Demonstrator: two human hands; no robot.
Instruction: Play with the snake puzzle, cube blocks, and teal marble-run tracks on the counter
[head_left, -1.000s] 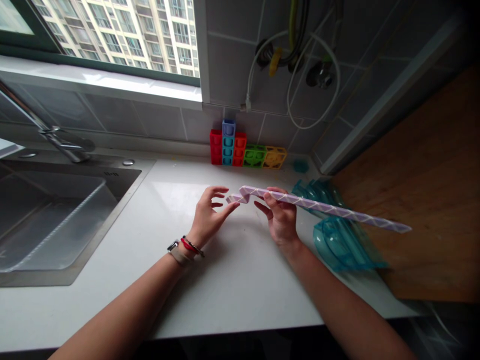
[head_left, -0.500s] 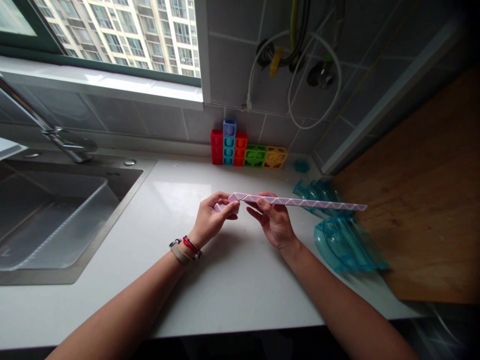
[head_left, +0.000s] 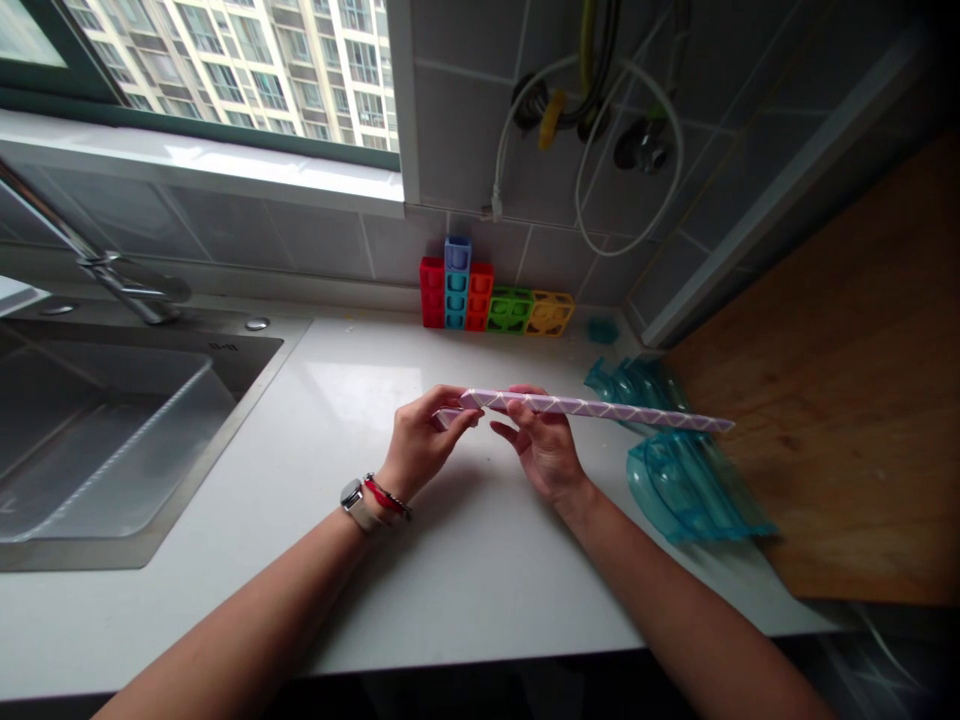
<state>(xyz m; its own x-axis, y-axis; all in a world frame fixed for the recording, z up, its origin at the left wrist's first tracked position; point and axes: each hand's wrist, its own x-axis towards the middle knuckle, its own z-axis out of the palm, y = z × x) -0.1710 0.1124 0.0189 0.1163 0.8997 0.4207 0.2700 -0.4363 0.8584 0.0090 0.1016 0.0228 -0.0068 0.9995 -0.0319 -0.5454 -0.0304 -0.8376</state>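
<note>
A long purple and white segmented snake puzzle (head_left: 615,410) is held level above the white counter (head_left: 465,560), its free end reaching right over the blue plastic pieces. My left hand (head_left: 420,445) pinches its bent left end segments with fingers closed. My right hand (head_left: 544,445) grips the puzzle just right of that bend, fingers curled under and thumb on top. A watch and a red bracelet sit on my left wrist.
Translucent blue plastic pieces (head_left: 682,470) lie on the counter at right, beside a wooden board (head_left: 847,400). Coloured toy blocks (head_left: 491,300) stand against the tiled back wall. A steel sink (head_left: 112,430) with a tap (head_left: 120,280) fills the left. Hoses hang on the wall above.
My left hand went from open beside the puzzle to pinching its left end. The puzzle's long end swung up and inward, then tilted slightly down again.
</note>
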